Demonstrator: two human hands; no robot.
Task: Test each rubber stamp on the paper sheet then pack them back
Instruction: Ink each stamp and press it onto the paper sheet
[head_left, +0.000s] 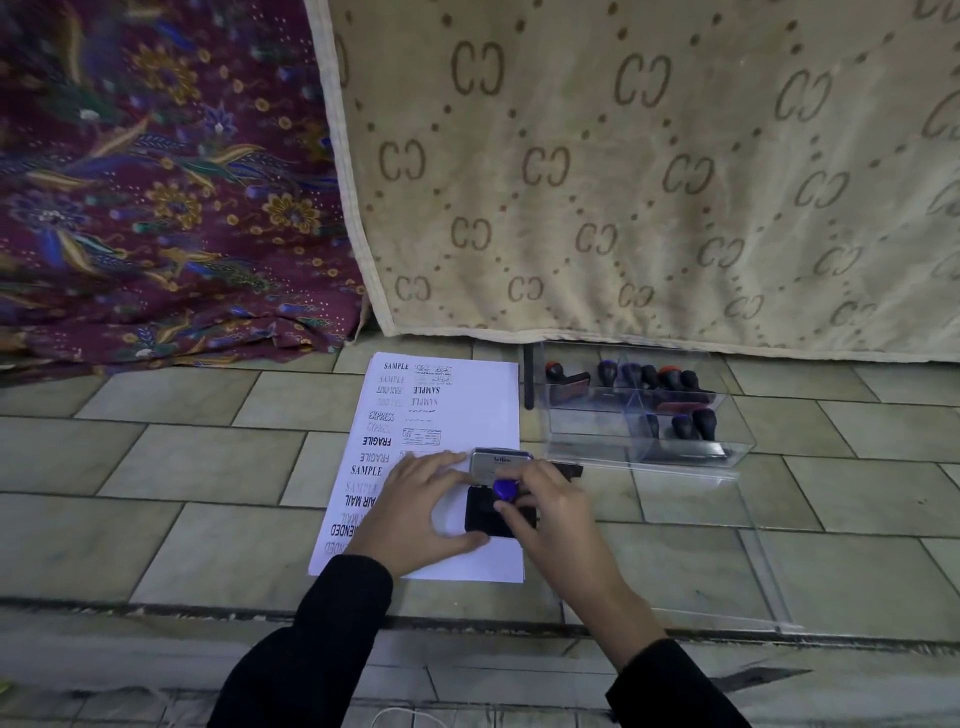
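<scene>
A white paper sheet (467, 405) lies on the tiled floor, with several stamped words such as SAMPLE, FRAGILE and EXPRESS down its left half. An open ink pad (483, 512) sits on the sheet's lower right, its metal lid (501, 461) raised behind it. My right hand (550, 509) grips a rubber stamp with a blue knob (505, 489) and holds it on the ink pad. My left hand (431, 506) rests flat on the paper, fingers touching the pad's left side. A clear plastic box (649, 421) to the right holds several more stamps.
The box's clear lid (727, 545) lies flat on the floor in front of it. A beige patterned cloth (649, 171) hangs behind the paper and box, and a purple floral cloth (156, 182) lies at the left. A step edge (156, 610) crosses the floor near me.
</scene>
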